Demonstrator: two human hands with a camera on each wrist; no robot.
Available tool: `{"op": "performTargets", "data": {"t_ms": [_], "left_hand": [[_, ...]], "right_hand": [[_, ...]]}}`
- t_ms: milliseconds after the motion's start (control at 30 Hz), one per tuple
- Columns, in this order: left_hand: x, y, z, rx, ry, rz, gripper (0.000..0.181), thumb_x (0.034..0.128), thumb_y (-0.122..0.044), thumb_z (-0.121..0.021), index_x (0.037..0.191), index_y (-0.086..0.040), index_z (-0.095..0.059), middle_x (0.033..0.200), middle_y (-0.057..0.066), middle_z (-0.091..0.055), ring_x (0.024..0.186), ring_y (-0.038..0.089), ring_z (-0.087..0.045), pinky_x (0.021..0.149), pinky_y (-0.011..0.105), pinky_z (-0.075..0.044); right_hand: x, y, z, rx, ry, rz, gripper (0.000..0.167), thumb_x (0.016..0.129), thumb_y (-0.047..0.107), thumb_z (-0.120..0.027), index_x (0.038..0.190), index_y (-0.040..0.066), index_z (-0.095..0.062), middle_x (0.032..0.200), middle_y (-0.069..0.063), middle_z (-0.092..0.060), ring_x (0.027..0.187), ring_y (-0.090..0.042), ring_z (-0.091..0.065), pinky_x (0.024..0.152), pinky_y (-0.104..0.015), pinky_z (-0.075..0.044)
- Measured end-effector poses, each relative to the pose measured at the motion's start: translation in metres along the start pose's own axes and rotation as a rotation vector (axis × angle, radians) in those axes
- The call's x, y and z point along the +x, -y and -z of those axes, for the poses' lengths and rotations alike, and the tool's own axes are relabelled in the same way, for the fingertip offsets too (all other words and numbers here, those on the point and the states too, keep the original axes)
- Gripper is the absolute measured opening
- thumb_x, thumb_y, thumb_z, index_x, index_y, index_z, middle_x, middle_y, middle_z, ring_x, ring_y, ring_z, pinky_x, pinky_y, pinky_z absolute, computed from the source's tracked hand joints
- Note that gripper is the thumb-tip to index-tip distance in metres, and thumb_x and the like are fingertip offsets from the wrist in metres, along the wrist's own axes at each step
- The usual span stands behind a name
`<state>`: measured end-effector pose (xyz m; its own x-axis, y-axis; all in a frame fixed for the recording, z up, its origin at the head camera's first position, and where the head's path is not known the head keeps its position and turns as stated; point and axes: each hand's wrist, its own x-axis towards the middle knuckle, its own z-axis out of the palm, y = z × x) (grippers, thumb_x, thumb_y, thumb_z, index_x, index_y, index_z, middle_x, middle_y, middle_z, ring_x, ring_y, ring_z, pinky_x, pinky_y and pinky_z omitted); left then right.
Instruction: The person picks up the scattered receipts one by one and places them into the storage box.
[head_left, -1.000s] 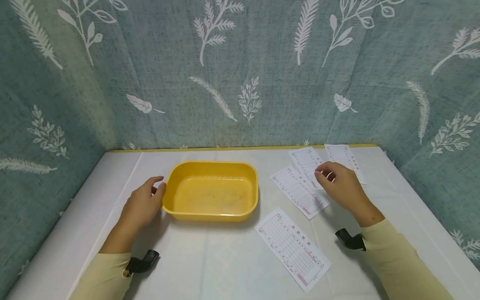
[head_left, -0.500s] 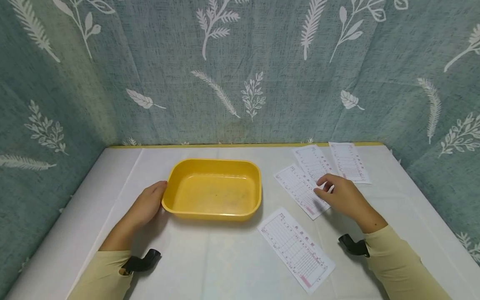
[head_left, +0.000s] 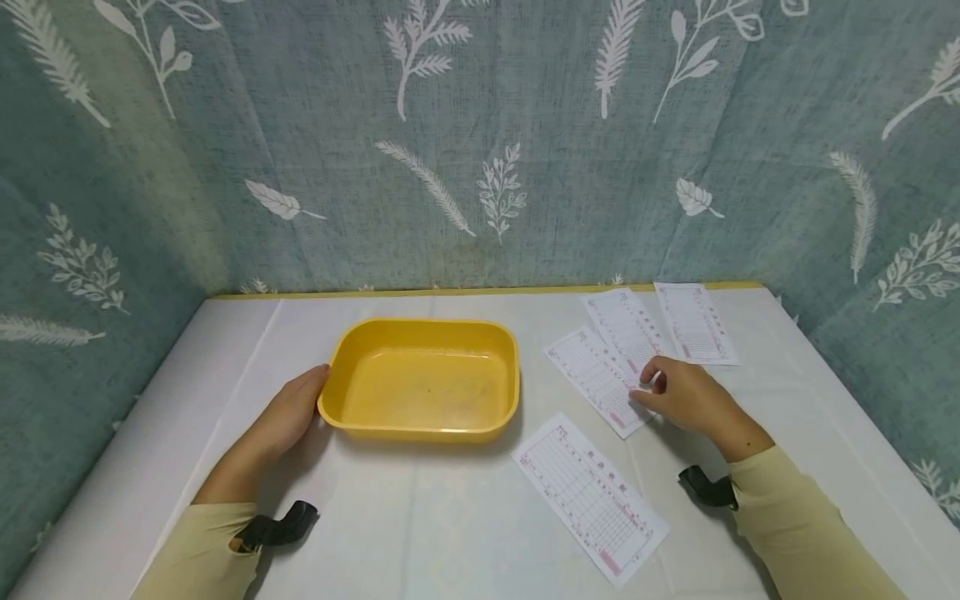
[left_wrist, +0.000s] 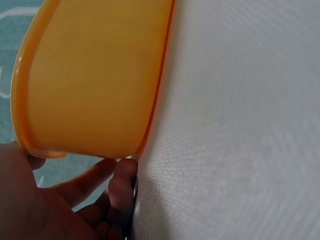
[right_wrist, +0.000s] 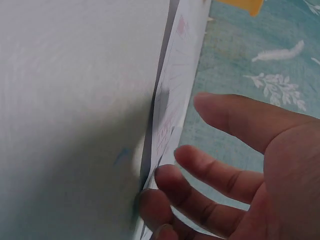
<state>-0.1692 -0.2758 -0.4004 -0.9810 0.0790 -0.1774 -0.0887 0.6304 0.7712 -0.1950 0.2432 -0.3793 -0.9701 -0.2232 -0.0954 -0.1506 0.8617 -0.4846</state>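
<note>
- Left hand (head_left: 288, 412): against the outer left end of the yellow tub (head_left: 420, 434), fingers touching the wall below the rim. Cannot tell whether it grips or merely braces.
- Yellow tub: left of centre on the table (head_left: 450, 533), upright, nothing seen inside.
- Printed slips, right of tub: near slip (head_left: 589, 502) flat and apart; middle slip (head_left: 587, 373) and rear slip (head_left: 621, 323) partly overlapping.
- Right hand (head_left: 693, 400): over the near end of the middle slip, fingers loosely bent, thumb apart from them, no paper held. Fingertip contact uncertain.
- Far slip (head_left: 696, 323): beyond the right hand.

Technique (judgement): step in hand looks like reaching for the middle slip. Best to slide a fingertip under its near edge, then pinch lightly; thin paper probably creases if squeezed. Watch the overlap: rear slip could drag along. Left hand need only steady the tub.
</note>
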Motion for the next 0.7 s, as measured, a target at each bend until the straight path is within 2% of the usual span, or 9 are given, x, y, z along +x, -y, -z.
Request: {"op": "performTargets", "data": {"t_ms": [333,533,700], "left_hand": [[0.0007,-0.0030,-0.0006,0.027,0.003,-0.001,0.067,0.1098,-0.041,-0.015,0.153,0.009,-0.026,0.158,0.030,-0.028,0.149,0.048,-0.019,0.118,0.064,-0.016],[-0.0005,-0.0014,-0.0012,0.024,-0.002,-0.006,0.068,0.1097,-0.042,-0.015,0.153,0.010,-0.024,0.158,0.031,-0.026,0.149,0.049,-0.018,0.118,0.064,-0.015],[0.0004,-0.0019,-0.0019,0.015,-0.018,-0.021,0.068,0.1097,-0.042,-0.015,0.150,0.010,-0.031,0.151,0.029,-0.039,0.146,0.044,-0.028,0.118,0.063,-0.018]], "right_hand": [[-0.0038,-0.0033,0.0036,-0.097,0.052,-0.116,0.043,0.083,0.041,-0.079,0.096,0.006,-0.058,0.089,-0.011,-0.064,0.069,-0.020,-0.053,0.058,-0.032,-0.040],[-0.0051,-0.0025,0.0017,-0.147,0.056,-0.106,0.046,0.081,0.041,-0.080,0.097,0.004,-0.059,0.079,-0.006,-0.060,0.066,-0.019,-0.051,0.055,-0.032,-0.038],[-0.0077,-0.0012,0.0012,-0.154,0.043,-0.090,0.045,0.081,0.039,-0.080,0.099,0.002,-0.061,0.070,-0.002,-0.057,0.064,-0.018,-0.050,0.054,-0.032,-0.037]]}}
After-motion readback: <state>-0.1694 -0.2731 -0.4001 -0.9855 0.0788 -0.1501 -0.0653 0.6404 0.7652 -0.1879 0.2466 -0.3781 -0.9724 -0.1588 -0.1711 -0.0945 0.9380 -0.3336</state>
